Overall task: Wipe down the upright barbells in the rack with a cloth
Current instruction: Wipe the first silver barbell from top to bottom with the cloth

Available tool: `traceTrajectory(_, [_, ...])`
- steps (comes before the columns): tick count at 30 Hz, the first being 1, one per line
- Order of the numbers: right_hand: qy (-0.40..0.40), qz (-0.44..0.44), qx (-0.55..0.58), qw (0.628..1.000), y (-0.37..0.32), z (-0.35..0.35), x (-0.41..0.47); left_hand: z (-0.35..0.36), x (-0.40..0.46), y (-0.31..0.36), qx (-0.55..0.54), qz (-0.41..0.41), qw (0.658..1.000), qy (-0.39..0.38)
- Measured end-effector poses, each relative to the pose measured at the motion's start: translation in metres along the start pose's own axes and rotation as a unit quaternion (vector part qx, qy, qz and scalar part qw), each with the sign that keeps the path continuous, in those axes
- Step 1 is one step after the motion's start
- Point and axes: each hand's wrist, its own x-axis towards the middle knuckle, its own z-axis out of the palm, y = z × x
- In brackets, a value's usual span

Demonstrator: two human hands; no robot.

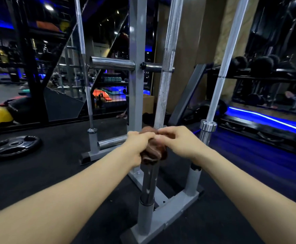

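Head view looks down two bare forearms to the middle barbell (168, 55), which stands nearly upright in the grey rack (136, 41), its long axis running from the socket tube near the floor up and slightly right out of the top of the frame; both hands meet on it low down, around the collar where the shaft joins the darker sleeve. A brown cloth (152, 152) is bunched around the bar at that spot; the left hand (140, 143) is curled closed on the cloth from the left, the right hand (177, 140) closed over it from the right, fingertips touching the left hand's, so the cloth is wrapped and squeezed between them; motion blur hides the exact finger placement. Both hands are about equally near the bar; the unwiped knurled length lies straight above them, so the coming stroke, as I judge it, runs upward along the shaft. A horizontal peg (112, 64) and its short stub on the right of the upright cross just behind the bar higher up and could catch knuckles. Two more barbells wait: a thin one (83, 67) to the left, another (226, 64) to the right, well apart from the hands. A weight plate (13, 145) lies on the floor far left, clear of the work.
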Motion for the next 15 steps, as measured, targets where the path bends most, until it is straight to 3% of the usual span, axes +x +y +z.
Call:
traceTrajectory(3, [-0.085,0.02,-0.011,0.996,-0.011,0.006,-0.009,0.004,-0.014,0.008,-0.122,-0.058,0.99,-0.032])
traceTrajectory(5, [-0.056,0.028,0.058,0.996,-0.012,0.011,-0.01,0.002,-0.018,0.008,-0.152,-0.073,0.984,-0.049])
traceTrajectory(7, [0.001,0.03,0.027,0.999,-0.011,0.014,-0.007,-0.004,-0.018,0.004,-0.155,-0.074,0.982,-0.08])
traceTrajectory(11, [0.131,-0.017,-0.064,0.989,-0.007,0.022,0.0,-0.021,-0.014,0.002,-0.065,-0.032,0.993,-0.095])
traceTrajectory(15, [0.254,-0.19,-0.158,0.935,-0.013,0.005,0.012,-0.034,0.008,-0.005,0.146,0.113,0.983,-0.006])
